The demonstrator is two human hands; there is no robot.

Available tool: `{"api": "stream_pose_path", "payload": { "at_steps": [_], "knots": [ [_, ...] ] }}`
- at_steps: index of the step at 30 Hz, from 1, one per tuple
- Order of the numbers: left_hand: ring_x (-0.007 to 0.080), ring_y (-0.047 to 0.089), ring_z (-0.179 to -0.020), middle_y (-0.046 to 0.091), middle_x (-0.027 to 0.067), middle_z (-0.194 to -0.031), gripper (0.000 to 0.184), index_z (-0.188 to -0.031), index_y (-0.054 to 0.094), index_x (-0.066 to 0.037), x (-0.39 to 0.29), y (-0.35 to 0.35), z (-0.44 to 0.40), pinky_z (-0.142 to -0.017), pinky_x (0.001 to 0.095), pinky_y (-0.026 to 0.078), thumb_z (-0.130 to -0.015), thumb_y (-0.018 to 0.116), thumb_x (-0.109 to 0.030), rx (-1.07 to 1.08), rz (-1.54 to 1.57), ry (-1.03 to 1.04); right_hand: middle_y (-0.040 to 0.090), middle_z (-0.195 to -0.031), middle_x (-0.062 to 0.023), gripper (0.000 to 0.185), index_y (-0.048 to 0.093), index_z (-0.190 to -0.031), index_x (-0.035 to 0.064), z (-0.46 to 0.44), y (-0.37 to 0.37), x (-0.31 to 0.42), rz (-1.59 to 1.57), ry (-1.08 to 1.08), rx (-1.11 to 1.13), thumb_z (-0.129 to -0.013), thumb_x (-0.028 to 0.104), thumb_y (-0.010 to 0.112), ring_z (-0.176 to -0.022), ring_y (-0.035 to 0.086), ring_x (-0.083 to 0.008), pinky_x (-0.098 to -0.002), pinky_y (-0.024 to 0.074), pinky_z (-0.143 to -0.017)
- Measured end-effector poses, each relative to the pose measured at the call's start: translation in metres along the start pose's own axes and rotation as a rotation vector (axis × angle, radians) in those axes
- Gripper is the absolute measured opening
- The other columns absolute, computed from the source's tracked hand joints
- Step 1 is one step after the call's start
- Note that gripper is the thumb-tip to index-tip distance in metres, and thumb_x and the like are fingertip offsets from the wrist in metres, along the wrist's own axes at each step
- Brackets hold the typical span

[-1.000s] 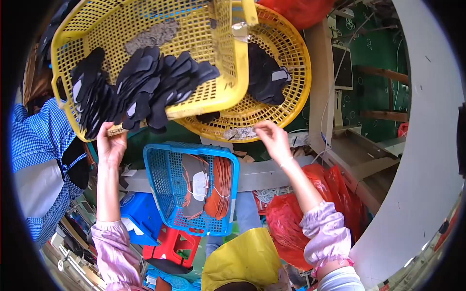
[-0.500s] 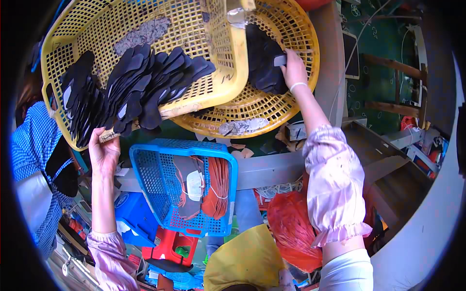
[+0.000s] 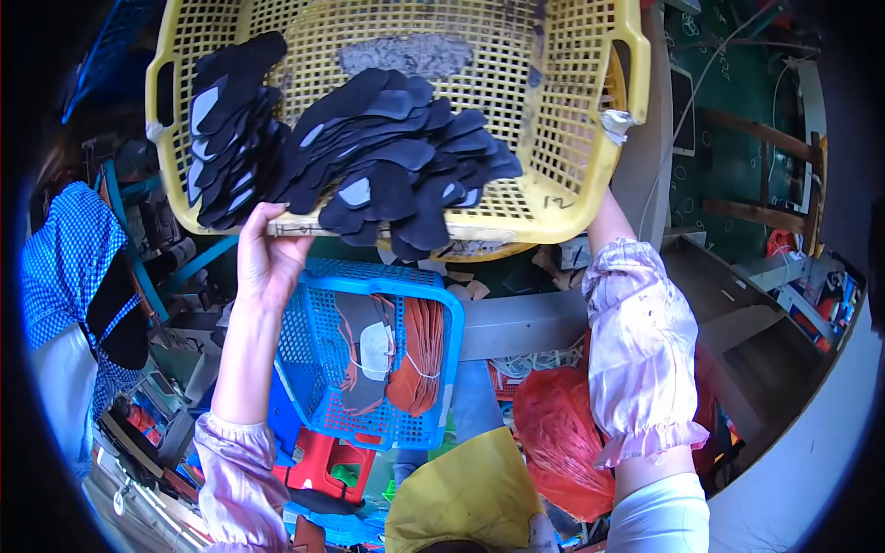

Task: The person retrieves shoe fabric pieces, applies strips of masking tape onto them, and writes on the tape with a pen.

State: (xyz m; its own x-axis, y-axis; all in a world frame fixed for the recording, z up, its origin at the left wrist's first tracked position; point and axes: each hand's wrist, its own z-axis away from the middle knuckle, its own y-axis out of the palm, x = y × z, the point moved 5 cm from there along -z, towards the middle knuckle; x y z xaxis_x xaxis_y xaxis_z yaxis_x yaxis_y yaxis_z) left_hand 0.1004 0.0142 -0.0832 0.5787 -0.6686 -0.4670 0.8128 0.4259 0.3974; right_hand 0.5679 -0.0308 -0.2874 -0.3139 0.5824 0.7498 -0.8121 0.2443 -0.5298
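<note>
My left hand (image 3: 270, 263) is closed around the near rim of a yellow rectangular plastic basket (image 3: 516, 228), thumb and fingers pinching the edge. In this basket lie overlapping stacks of black flat cut pieces (image 3: 369, 138), some with pale patches, and several hang over the near rim. My right wrist (image 3: 608, 221) shows below the basket's right corner. The fingers of that hand are hidden behind the basket wall, so their grip cannot be made out. Under the basket, a sliver of a round yellow basket (image 3: 493, 251) peeks out.
Below stands a blue basket (image 3: 452, 369) with tied orange-brown strips (image 3: 419, 359) and a white piece. A red plastic bag (image 3: 558, 442) and a red stool (image 3: 327, 470) are lower down. At left is a person in blue checked cloth (image 3: 74, 267). A grey beam (image 3: 525, 323) crosses the middle.
The yellow rectangular basket has moved right, now covering most of the round basket and its black pieces. My left hand moved right with its rim. My right hand has gone out of sight behind it.
</note>
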Motion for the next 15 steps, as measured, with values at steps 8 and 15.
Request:
{"api": "stream_pose_path", "payload": {
  "at_steps": [8, 15],
  "knots": [
    [0.0231, 0.067, -0.080, 0.063, 0.0106, -0.086, 0.004, -0.088, 0.057, -0.003, 0.008, 0.007, -0.011, -0.089, 0.0452, 0.060, -0.088, 0.059, 0.001, -0.001, 0.031, -0.036, 0.053, -0.146, -0.0147, 0.062, 0.049, -0.146, 0.0141, 0.042, -0.001, -0.011, -1.057, 0.186, 0.509, -0.091, 0.040, 0.062, -0.131, 0.054, -0.0370, -0.0473, 0.0512, -0.101],
    [0.0203, 0.064, -0.077, 0.062, 0.0093, -0.083, 0.007, -0.085, 0.056, -0.003, 0.016, 0.023, -0.007, -0.088, 0.0420, 0.059, -0.089, 0.059, 0.003, -0.065, 0.060, -0.044, 0.048, -0.153, -0.0128, 0.069, 0.045, -0.152, 0.0183, 0.069, 0.000, 0.017, -1.577, 0.216, 0.725, -0.092, 0.051, 0.052, -0.138, 0.049, -0.0369, -0.0503, 0.0490, -0.106]
  ]
}}
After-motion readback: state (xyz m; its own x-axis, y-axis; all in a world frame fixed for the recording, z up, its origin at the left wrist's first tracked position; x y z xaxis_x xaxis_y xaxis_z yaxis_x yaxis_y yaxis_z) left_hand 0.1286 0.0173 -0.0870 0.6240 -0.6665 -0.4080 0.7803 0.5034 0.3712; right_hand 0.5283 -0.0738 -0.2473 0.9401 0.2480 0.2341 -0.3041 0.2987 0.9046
